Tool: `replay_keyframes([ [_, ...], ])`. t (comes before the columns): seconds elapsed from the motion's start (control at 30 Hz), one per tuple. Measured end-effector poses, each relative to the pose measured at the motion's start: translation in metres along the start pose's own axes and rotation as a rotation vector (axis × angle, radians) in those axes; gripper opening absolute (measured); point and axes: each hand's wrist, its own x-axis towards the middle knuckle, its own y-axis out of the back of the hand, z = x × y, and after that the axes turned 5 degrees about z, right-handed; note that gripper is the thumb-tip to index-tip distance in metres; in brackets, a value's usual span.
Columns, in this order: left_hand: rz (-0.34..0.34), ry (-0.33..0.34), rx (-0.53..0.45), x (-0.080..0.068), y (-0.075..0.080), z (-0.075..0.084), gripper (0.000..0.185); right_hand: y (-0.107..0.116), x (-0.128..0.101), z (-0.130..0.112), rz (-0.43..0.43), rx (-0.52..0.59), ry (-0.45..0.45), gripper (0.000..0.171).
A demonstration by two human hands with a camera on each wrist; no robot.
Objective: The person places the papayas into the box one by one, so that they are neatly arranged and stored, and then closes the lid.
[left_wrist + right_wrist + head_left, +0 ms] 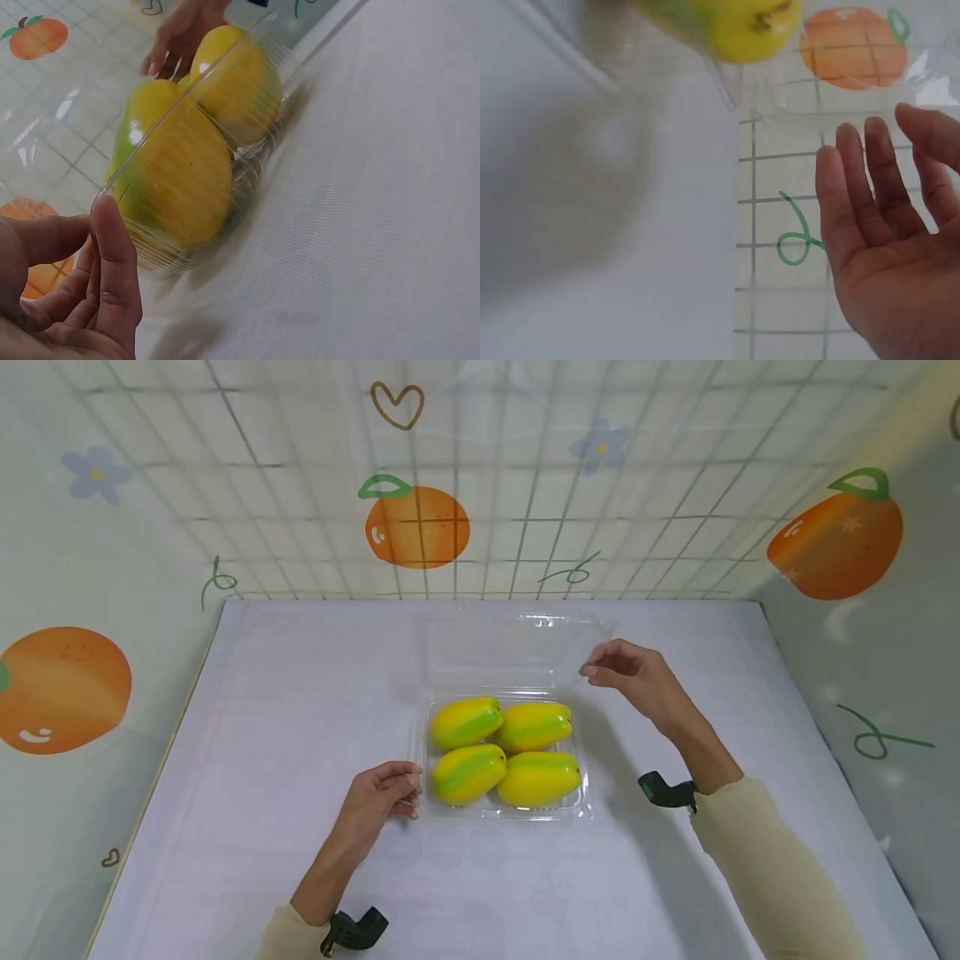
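Note:
Several yellow-green mango-like fruits [468,774] lie in two rows in a clear plastic clamshell box [487,814] on the white surface. Its clear lid [495,647] is folded back at the far side. My left hand [378,797] pinches the left rim of the box between thumb and fingers, as the left wrist view shows. At the lid's right edge is my right hand [633,677], its thumb and index finger pinching there. In the right wrist view the other fingers [851,187] are nearly straight. The thumb partly hides the index fingertip.
White cloth [300,693] covers the work surface. A grid-patterned backdrop [495,493] with printed oranges stands behind it, and side walls rise left and right. Dark wrist devices [667,791] sit on both wrists.

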Motion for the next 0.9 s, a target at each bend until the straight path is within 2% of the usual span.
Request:
replay_keyframes([
  [0.27,-0.001,-0.004,-0.014,0.0,0.0,0.0,0.025,-0.008,-0.047,0.011,0.013,-0.18,0.152,0.021],
  [0.37,0.002,-0.001,-0.014,0.0,0.0,-0.001,0.026,-0.015,-0.063,0.02,0.023,-0.2,0.226,0.018],
  [0.47,0.007,0.001,-0.015,0.001,0.0,-0.002,0.027,-0.023,-0.075,0.031,0.041,-0.18,0.257,0.014],
  [0.57,0.017,0.005,-0.005,0.001,0.0,-0.002,0.028,-0.031,-0.085,0.04,0.067,-0.162,0.223,0.013],
  [0.7,0.038,0.019,0.006,0.001,0.0,-0.003,0.026,-0.041,-0.094,0.05,0.097,-0.198,0.139,0.017],
  [0.8,0.049,0.023,0.004,0.001,0.0,-0.004,0.025,-0.048,-0.103,0.054,0.092,-0.208,0.088,0.024],
  [0.9,0.053,0.023,-0.003,0.001,0.0,-0.004,0.025,-0.053,-0.113,0.056,0.074,-0.162,0.055,0.035],
])
